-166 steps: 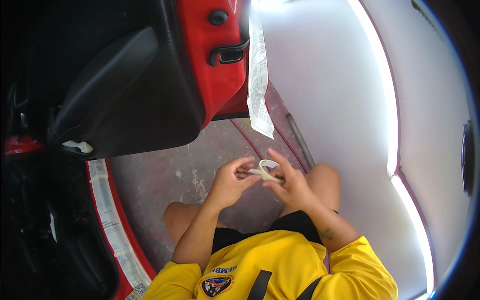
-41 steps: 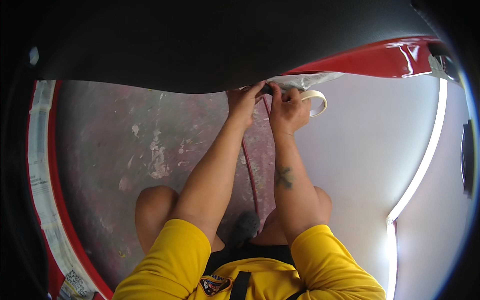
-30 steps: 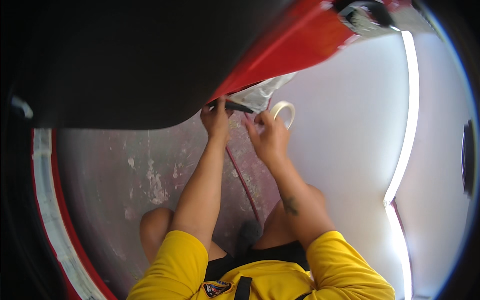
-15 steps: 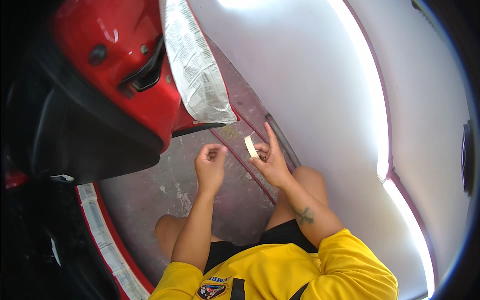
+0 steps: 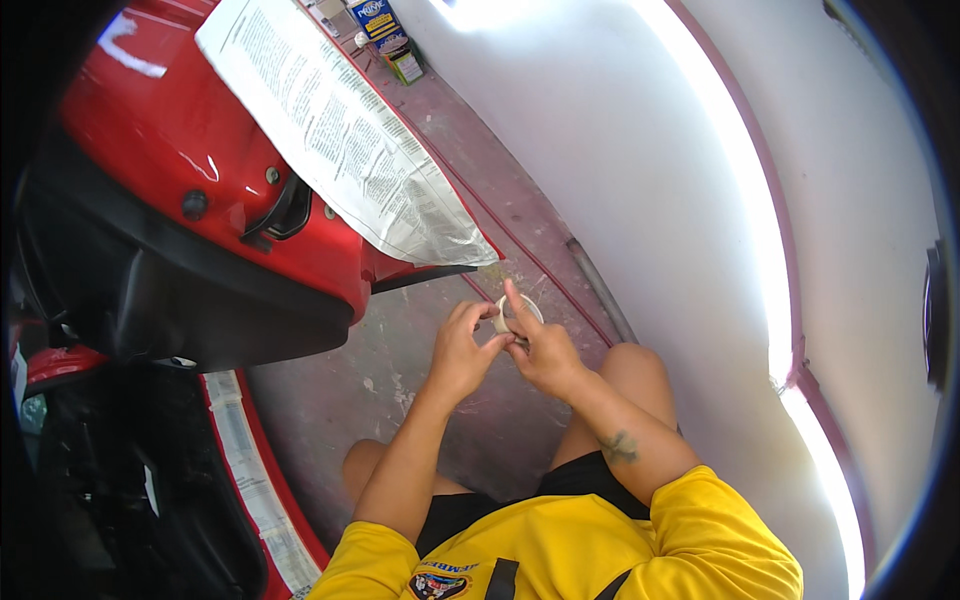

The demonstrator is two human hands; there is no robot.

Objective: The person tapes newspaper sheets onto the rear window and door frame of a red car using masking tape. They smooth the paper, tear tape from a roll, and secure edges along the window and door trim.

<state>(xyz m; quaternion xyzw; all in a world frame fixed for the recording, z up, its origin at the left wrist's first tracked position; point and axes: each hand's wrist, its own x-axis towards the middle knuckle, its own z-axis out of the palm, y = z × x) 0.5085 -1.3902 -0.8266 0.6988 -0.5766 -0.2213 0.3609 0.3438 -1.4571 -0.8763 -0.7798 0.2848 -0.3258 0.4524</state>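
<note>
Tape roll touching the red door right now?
No, the tape roll is at the left hand and right hand, with floor showing between it and the red door.

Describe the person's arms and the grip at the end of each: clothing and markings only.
The left sleeve and right sleeve are short and yellow. The right forearm bears a dark tattoo; its design is too small to tell. The left grip and right grip are ungloved.

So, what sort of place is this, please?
Probably a vehicle paint or body workshop: printed paper covers part of a red car door, more paper lines the sill, and the right hand holds a tape roll.
</note>
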